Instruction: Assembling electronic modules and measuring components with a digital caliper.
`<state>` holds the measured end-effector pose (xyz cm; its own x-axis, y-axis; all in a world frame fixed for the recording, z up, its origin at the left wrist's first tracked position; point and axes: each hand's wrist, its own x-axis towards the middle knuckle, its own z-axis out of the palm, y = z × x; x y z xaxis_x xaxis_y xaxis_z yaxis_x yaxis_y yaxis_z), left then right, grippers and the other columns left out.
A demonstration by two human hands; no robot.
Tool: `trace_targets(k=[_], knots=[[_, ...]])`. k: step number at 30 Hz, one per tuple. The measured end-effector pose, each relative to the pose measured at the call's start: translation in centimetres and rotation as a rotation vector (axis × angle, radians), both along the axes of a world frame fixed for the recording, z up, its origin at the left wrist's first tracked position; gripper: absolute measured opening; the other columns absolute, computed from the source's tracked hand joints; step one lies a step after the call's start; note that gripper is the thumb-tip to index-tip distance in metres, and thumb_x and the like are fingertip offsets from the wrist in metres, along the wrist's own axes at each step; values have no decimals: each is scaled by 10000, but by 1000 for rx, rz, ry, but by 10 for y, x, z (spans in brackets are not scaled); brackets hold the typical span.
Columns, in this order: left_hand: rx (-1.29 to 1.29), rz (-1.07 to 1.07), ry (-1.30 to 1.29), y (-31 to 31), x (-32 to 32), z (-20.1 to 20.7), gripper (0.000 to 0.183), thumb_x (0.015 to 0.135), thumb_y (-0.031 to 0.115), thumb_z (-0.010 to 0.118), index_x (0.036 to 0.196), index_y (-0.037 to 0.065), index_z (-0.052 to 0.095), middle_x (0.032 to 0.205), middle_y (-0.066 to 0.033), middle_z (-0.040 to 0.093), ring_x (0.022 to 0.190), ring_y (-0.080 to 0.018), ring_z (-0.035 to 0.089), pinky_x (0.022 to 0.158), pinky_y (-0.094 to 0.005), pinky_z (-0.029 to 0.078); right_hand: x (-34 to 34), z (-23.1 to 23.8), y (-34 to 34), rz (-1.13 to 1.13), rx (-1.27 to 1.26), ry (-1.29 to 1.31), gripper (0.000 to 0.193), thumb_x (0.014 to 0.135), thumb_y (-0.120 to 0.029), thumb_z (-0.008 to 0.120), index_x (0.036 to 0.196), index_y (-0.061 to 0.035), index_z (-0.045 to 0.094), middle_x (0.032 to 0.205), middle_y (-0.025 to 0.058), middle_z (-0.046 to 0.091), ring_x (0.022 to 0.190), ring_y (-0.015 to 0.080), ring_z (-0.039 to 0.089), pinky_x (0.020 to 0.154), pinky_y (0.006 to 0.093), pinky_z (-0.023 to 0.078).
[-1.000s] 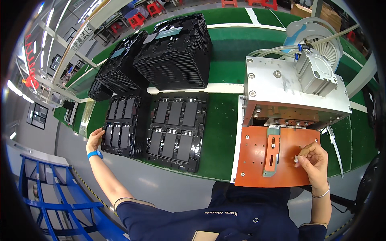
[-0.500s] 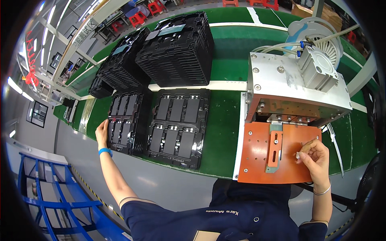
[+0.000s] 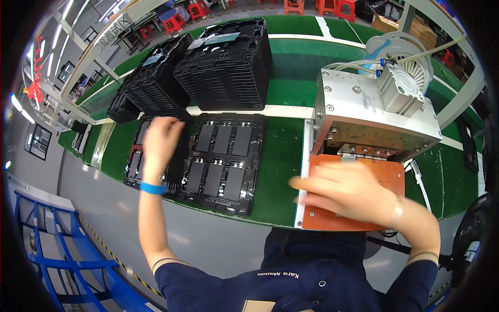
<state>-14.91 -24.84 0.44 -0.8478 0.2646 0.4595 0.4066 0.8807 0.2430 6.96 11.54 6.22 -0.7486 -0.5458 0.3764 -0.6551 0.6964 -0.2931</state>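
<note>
A worker's left hand (image 3: 160, 136) is reaching, loosely curled and empty, over a black tray (image 3: 150, 156) of dark parts on the green counter (image 3: 278, 156), while the blurred right hand (image 3: 345, 191), fingers spread, is crossing the press's orange plate (image 3: 387, 174); picking a part likely comes next.

A brown cardboard box (image 3: 385, 22) stood on the floor far beyond the right hand's fingers (image 3: 304, 183), past the green bench (image 3: 283, 156). A long pale sign (image 3: 112, 32) with dark marks ran along a beam high up, far above the left hand's fingers (image 3: 165, 122). A red glowing sign (image 3: 36, 88) hung far off to the left of those fingers. Flat grey-green label sheets (image 3: 222, 37) lay on top of the black tray stacks (image 3: 228, 67), beyond the left fingers.
</note>
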Motion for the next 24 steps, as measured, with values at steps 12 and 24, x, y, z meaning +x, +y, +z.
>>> trace_targets(k=[12, 24], knots=[[-345, 413, -343, 55, -10, -69, 609, 730, 489, 748, 1000, -52, 678, 1122, -234, 622, 975, -374, 677, 803, -433, 573, -200, -122, -126, 94, 848, 155, 265, 803, -254, 699, 1029, -121, 657, 1022, 31, 707, 1105, 210, 596, 874, 370, 432], [-158, 325, -471, 33, -28, -77, 553, 717, 453, 757, 1026, 0, 685, 1008, -203, 709, 971, -351, 686, 839, -417, 535, -218, -117, -129, 101, 900, 86, 228, 849, -253, 663, 1059, -163, 670, 992, -13, 724, 1035, 195, 654, 840, 349, 471]])
